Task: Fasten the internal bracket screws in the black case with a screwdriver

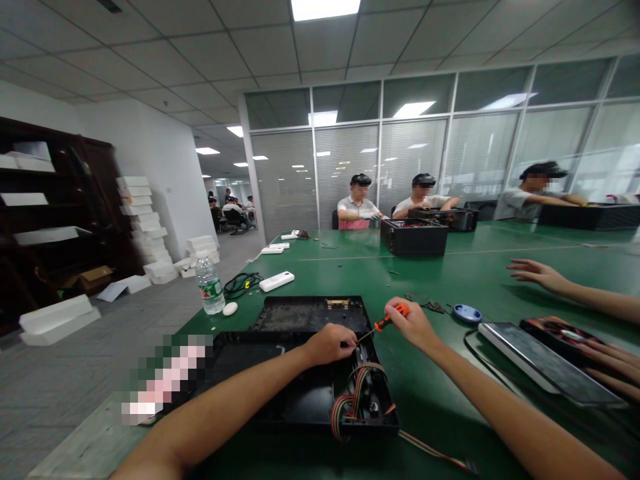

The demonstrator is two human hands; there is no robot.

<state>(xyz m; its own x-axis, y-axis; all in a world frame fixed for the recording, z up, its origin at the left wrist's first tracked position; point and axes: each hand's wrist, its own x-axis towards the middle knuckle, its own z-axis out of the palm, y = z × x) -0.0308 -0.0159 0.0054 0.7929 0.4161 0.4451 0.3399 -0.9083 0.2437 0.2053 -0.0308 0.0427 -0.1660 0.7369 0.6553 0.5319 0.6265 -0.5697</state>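
Note:
My right hand [413, 325] is closed around the orange-and-black handle of a screwdriver [393, 317], its thin shaft slanting down to the left. The screwdriver's tip reaches the fingers of my left hand [330, 343], closed in a pinch; whatever is between them is too small to make out. Both hands are over an open black case [295, 417] lying on the table. Bundles of striped ribbon cable [345, 407] loop over its right side, beside small internal parts. Behind it a black panel [300, 313] lies flat, with a brass-coloured piece near its far edge.
A water bottle [210, 287], black cable [243, 285] and white power strip [277, 281] sit at the left. A blue round dish [467, 313] and silver-edged panel [550, 363] lie right, near another person's hands [537, 275]. Other people work at black cases [414, 239] across the green table.

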